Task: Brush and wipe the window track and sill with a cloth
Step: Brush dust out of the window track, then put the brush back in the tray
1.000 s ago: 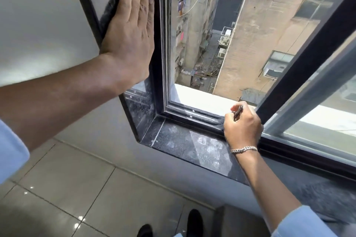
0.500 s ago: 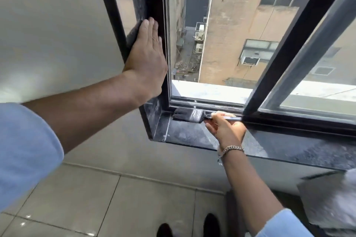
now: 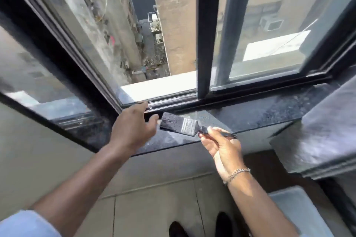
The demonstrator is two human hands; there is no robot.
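Note:
My right hand (image 3: 221, 146) pinches the handle of a flat black paintbrush (image 3: 179, 124). The bristles point left and hover just over the dusty dark stone sill (image 3: 250, 115). My left hand (image 3: 133, 127) is at the sill's left corner, back toward me, with its fingertips at the black window track (image 3: 171, 100) and its thumb close to the bristles. Something dark shows between thumb and forefinger, and I cannot tell whether it is a cloth or shadow. The palm is hidden.
The window stands open over a deep drop to an alley (image 3: 152, 59). A black sash post (image 3: 207, 34) rises from the track, with a glass pane (image 3: 269, 34) to its right. A grey dusty ledge (image 3: 327, 136) juts out at right. My shoes (image 3: 223, 223) stand on floor tiles.
My left hand came down off the left side wall to the track corner. My right hand drew the brush back off the track toward me. The view swung right and downward.

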